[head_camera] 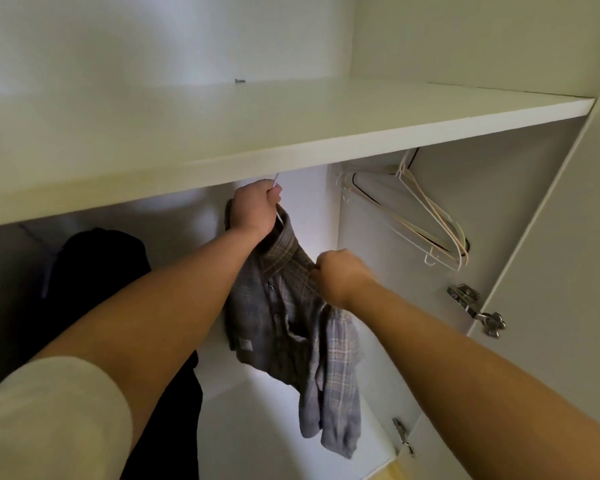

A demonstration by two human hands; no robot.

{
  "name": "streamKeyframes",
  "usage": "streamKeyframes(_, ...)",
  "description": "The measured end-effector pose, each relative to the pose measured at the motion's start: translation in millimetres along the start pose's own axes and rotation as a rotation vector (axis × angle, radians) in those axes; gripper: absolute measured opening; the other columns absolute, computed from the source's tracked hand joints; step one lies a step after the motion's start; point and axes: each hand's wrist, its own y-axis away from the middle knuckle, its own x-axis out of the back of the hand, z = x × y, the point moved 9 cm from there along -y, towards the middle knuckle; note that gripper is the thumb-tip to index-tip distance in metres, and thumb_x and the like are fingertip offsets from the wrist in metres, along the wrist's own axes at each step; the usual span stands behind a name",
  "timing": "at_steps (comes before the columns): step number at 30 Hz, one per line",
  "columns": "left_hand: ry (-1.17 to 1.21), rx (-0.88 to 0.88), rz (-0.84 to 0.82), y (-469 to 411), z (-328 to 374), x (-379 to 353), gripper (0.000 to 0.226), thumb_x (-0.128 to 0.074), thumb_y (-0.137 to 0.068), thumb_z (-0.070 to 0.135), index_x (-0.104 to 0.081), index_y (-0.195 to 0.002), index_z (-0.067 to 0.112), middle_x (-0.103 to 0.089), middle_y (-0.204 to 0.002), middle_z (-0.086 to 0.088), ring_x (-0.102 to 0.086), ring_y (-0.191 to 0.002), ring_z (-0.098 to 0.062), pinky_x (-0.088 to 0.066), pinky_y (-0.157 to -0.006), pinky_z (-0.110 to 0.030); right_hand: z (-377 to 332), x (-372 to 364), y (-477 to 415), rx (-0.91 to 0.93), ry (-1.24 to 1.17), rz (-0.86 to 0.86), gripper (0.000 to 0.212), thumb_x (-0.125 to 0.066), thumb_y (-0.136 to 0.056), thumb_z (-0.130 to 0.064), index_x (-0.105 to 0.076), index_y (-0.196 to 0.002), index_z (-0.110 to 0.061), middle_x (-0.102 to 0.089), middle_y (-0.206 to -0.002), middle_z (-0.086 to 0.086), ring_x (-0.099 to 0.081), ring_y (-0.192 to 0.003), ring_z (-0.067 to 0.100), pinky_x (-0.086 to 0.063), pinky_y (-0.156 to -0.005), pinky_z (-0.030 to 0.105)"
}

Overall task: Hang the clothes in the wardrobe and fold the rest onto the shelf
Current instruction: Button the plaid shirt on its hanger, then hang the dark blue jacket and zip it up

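At far left we see a dark garment [101, 271] hanging inside the wardrobe [378, 323], under its white shelf [291, 133]. Our left hand [253, 211] grips a white hanger [279, 218] just below the shelf. On it hangs a crumpled grey plaid button shirt [278, 327], its small pale patch unreadable. Our right hand [340, 275] pinches the shirt's shoulder in curled fingers. Bare hangers [430, 216] hang at right.

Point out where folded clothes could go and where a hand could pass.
The shelf top is bare from front edge to back wall, save a small screw. Below, a gap runs between the dark garment and the plaid shirt. The spare hangers crowd the right wall.
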Motion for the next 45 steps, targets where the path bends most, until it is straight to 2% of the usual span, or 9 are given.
streamKeyframes(4,-0.084,0.031,0.094,11.8,-20.4,37.1,0.031,-0.048,-0.103,0.024,-0.074,-0.105,0.006,-0.073,-0.106,-0.011,-0.064,-0.098,-0.025,-0.041,-0.078,-0.025,-43.5,-8.8,14.2,0.108,-0.061,0.002,0.014,-0.060,-0.097,-0.021,-0.067,-0.103,-0.011,-0.060,-0.084,0.005,-0.060,-0.071,0.021,-0.048,-0.065,0.029)
streamKeyframes(8,-0.182,0.078,0.139,23.6,-41.3,71.8,0.033,-0.047,-0.104,0.027,-0.073,-0.103,0.007,-0.072,-0.107,-0.014,-0.059,-0.087,-0.021,-0.033,-0.072,-0.023,-87.7,-20.0,26.5,0.207,-0.129,-0.020,0.022,-0.064,-0.094,-0.018,-0.066,-0.114,-0.009,-0.066,-0.102,0.009,-0.066,-0.085,0.023,-0.057,-0.082,0.032)
streamKeyframes(14,-0.293,0.112,0.156,39.0,-54.6,107.0,0.036,-0.045,-0.105,0.028,-0.071,-0.118,0.006,-0.069,-0.119,-0.018,-0.062,-0.111,-0.033,-0.042,-0.092,-0.031,-128.0,-26.7,42.0,0.354,-0.230,-0.059,0.021,-0.052,-0.101,-0.012,-0.065,-0.116,-0.004,-0.064,-0.118,0.011,-0.064,-0.106,0.024,-0.049,-0.093,0.030)
streamKeyframes(23,-0.518,0.136,0.138,50.1,-52.9,129.8,0.040,-0.042,-0.105,0.028,-0.069,-0.087,0.004,-0.070,-0.089,-0.016,-0.064,-0.086,-0.032,-0.045,-0.070,-0.036,-154.7,-27.3,56.5,0.427,-0.176,-0.049,0.014,-0.056,-0.095,-0.007,-0.069,-0.095,-0.006,-0.061,-0.083,0.008,-0.063,-0.076,0.024,-0.060,-0.080,0.041)
streamKeyframes(27,-0.698,0.197,0.139,61.4,-47.1,132.6,0.034,-0.043,-0.105,0.026,-0.068,-0.095,0.006,-0.069,-0.096,-0.015,-0.065,-0.089,-0.032,-0.042,-0.066,-0.033,-152.4,-24.3,58.1,0.463,-0.165,-0.014,0.031,-0.049,-0.102,-0.028,-0.062,-0.079,-0.012,-0.057,-0.072,0.001,-0.063,-0.072,0.022,-0.059,-0.076,0.041)
streamKeyframes(32,-1.085,0.128,-0.063,62.8,13.5,96.9,0.017,-0.052,-0.093,0.009,-0.062,-0.080,0.014,-0.048,-0.067,0.000,-0.045,-0.056,-0.017,-0.028,-0.049,-0.026,-109.3,-24.2,41.4,0.341,-0.210,0.030,0.053,-0.031,-0.103,-0.054,-0.050,-0.066,-0.020,-0.056,-0.067,-0.002,-0.061,-0.065,0.017,-0.056,-0.069,0.033)
streamKeyframes(34,-0.961,0.042,-0.101,59.6,44.0,66.3,0.025,-0.052,-0.096,0.021,-0.057,-0.073,0.014,-0.048,-0.065,0.001,-0.046,-0.056,-0.016,-0.032,-0.049,-0.025,-69.0,-23.8,27.8,0.181,-0.275,0.065,0.051,-0.032,-0.102,-0.053,-0.054,-0.072,-0.019,-0.060,-0.071,-0.001,-0.063,-0.067,0.017,-0.056,-0.072,0.033)
streamKeyframes(37,-0.459,0.117,-0.316,60.2,59.3,2.2,0.039,-0.053,-0.096,0.041,-0.069,-0.075,0.011,-0.070,-0.068,0.001,-0.068,-0.062,-0.016,-0.053,-0.064,-0.028,2.2,-24.6,16.0,-0.075,-0.393,0.102,0.044,-0.035,-0.104,-0.044,-0.059,-0.083,-0.014,-0.060,-0.073,0.000,-0.061,-0.069,0.018,-0.051,-0.068,0.029)
streamKeyframes(45,0.291,0.311,-0.611,69.7,88.6,-146.4,0.024,-0.065,-0.091,0.027,-0.070,-0.089,0.004,-0.073,-0.081,-0.010,-0.068,-0.062,-0.017,-0.057,-0.065,-0.024,159.5,7.6,47.9,-0.504,-0.676,0.351,0.030,-0.043,-0.101,-0.027,-0.067,-0.112,-0.012,-0.070,-0.105,0.013,-0.064,-0.096,0.034,-0.042,-0.073,0.028)
